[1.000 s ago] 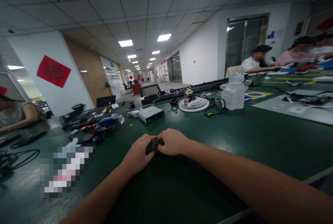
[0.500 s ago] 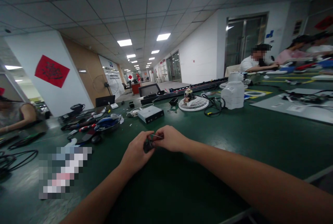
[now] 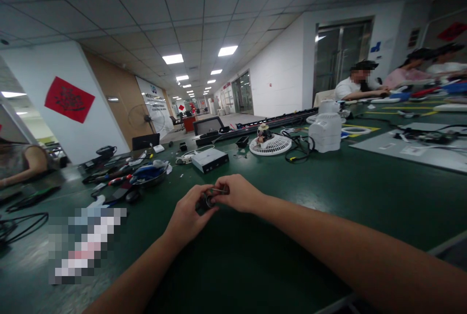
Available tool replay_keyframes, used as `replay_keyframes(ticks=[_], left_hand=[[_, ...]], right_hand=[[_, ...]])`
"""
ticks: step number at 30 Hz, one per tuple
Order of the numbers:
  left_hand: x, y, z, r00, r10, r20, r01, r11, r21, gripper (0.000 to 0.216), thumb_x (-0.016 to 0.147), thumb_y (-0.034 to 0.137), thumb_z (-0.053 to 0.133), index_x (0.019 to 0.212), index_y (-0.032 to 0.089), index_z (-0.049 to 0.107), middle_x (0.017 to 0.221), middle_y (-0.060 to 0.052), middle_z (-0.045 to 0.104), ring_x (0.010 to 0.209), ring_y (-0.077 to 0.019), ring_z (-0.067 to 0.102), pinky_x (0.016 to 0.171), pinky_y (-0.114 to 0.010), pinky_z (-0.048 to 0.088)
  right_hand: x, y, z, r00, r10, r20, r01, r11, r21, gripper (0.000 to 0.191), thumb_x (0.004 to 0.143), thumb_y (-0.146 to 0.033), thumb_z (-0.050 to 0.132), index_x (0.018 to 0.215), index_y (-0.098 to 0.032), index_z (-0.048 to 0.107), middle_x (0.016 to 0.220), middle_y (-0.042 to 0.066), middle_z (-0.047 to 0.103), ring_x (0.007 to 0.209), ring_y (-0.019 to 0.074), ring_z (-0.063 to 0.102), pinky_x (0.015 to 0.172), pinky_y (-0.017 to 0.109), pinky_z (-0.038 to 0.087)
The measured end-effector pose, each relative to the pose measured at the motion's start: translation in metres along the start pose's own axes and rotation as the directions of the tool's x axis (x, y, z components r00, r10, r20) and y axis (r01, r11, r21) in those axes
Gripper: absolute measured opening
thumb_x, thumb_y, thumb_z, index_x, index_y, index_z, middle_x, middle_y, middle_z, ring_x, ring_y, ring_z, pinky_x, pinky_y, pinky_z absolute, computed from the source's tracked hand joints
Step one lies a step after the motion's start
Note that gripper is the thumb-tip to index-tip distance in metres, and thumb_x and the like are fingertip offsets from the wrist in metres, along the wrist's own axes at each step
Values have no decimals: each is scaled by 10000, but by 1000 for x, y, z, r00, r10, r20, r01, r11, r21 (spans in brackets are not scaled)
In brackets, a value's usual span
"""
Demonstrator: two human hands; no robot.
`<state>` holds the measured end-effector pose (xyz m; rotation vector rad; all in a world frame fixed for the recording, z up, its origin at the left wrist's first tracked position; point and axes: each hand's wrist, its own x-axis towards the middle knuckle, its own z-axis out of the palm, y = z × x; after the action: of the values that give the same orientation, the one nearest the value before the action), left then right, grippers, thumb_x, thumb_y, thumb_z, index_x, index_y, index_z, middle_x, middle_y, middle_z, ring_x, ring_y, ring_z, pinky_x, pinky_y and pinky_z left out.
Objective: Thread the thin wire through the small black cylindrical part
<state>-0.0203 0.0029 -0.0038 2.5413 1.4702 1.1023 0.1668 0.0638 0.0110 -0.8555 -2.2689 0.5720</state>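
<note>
Both my hands meet over the green table point(image 3: 328, 192), just above its surface. My left hand point(image 3: 188, 214) is curled round a small dark round part point(image 3: 205, 201) and holds it from the left. My right hand point(image 3: 237, 192) pinches the same part from the right, with a thin metal piece point(image 3: 219, 190) showing at its fingertips. I cannot make out what the part is.
A silver box point(image 3: 210, 159) lies beyond my hands. A white fan grille point(image 3: 270, 145) and a white fan body point(image 3: 326, 132) stand farther right. A bowl of tools and cables point(image 3: 144, 175) sits at the left. Other people work at the left edge and far right.
My hands have lifted slightly off the table and turned the small dark part; a thin metal piece now shows at my right fingertips.
</note>
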Motion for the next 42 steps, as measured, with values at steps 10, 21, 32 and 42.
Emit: replay_keyframes(ticks=[10,21,32,42], left_hand=[[0,8,0,996,39,77,-37,999,-16,502,783,192,673,1250,249,498,1145,-53,633,1025,-215,621,911,-366,517],[4,-2,2,994,-107,-17,107,994,15,527,748,182,684,1239,236,502,1029,-19,678,888,-187,669,829,-346,549],[2,-4,1,993,-93,78,84,991,105,424,758,265,696,1170,221,606,1081,-48,698,968,-221,659,875,-373,530],[2,-4,-3,979,-82,187,60,991,117,355,792,275,658,1143,220,650,1023,-55,704,919,-214,646,823,-339,508]], right_hand=[[-3,4,-7,990,-37,136,43,998,-47,259,736,-410,717,827,-167,719,750,13,699,648,122,594,547,217,363],[-4,-1,-14,993,-17,114,47,962,-270,271,887,-313,501,1073,-178,645,928,75,716,802,195,644,651,265,427],[-7,-8,-20,970,-57,236,181,819,-545,292,858,-283,478,978,-250,743,923,70,742,829,238,670,698,306,458],[-9,-14,-20,969,1,249,138,830,-541,317,831,-310,482,984,-256,755,884,73,744,797,237,667,668,303,474]])
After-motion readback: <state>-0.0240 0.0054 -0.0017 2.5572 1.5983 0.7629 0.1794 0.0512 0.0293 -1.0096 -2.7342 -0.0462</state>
